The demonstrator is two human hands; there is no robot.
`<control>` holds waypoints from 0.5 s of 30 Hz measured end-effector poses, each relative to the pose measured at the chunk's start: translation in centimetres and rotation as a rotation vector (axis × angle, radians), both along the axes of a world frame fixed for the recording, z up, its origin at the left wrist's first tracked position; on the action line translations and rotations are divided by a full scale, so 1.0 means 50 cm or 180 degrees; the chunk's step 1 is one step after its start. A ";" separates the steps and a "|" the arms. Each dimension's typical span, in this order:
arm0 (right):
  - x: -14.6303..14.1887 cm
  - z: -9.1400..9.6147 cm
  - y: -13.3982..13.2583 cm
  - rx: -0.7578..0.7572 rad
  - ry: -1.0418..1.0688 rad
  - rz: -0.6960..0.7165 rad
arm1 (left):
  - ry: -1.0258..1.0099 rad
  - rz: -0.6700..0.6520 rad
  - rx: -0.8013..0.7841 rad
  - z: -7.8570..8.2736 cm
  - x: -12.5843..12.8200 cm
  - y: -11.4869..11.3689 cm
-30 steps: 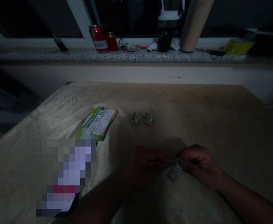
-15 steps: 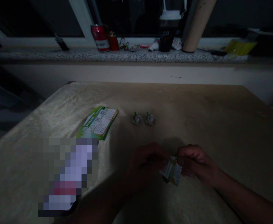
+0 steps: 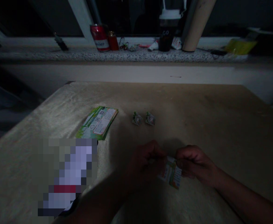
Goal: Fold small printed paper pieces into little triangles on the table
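Between my hands, low in the view, is a small printed paper piece (image 3: 172, 174) with green, white and orange on it. My left hand (image 3: 148, 161) pinches its left side, in deep shadow. At its upper right edge, my right hand (image 3: 194, 160) is closed on it with thumb and fingers. Two small folded paper pieces (image 3: 136, 119) lie side by side farther back on the table. Left of them rests a stack of green printed sheets (image 3: 99, 123), with text and codes on the top one.
A blurred-out phone-like object (image 3: 71, 177) lies at the left front of the table (image 3: 197, 105). Along the granite windowsill (image 3: 131, 56) stand a red can (image 3: 100, 38), an orange lighter-like object (image 3: 113, 41), a dark lidded cup (image 3: 166, 34) and a tan tube (image 3: 197, 28).
My left hand has shifted slightly, and its fingers now sit a little differently on the paper piece, which has turned a little. My right hand has barely moved.
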State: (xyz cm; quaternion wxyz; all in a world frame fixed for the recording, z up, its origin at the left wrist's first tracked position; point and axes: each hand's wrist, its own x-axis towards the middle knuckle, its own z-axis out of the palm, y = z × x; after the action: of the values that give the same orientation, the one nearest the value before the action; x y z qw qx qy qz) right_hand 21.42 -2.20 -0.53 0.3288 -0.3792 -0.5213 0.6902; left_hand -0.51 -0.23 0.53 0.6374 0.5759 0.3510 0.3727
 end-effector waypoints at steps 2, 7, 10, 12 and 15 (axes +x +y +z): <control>-0.001 0.001 0.001 -0.0023 0.0033 -0.0026 | 0.0051 0.0030 0.0021 0.002 0.000 -0.001; 0.000 0.007 0.005 0.0019 -0.0038 -0.0034 | -0.0134 -0.0088 -0.0292 0.007 0.003 0.003; 0.002 0.008 0.006 0.0100 -0.0104 -0.0046 | -0.0249 -0.0159 -0.0561 0.004 0.005 0.007; 0.001 0.007 0.005 0.0125 -0.0143 -0.0018 | -0.0302 -0.0109 -0.0513 0.003 0.006 0.008; -0.001 0.007 0.005 0.0171 -0.0107 0.0013 | -0.0386 0.0006 -0.0445 0.006 0.008 0.008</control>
State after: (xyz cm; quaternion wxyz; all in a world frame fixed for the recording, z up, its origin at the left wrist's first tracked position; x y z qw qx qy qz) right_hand 21.39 -1.95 -0.16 0.3286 -0.3807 -0.5458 0.6702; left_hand -0.13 0.16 0.82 0.6958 0.5060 0.3374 0.3821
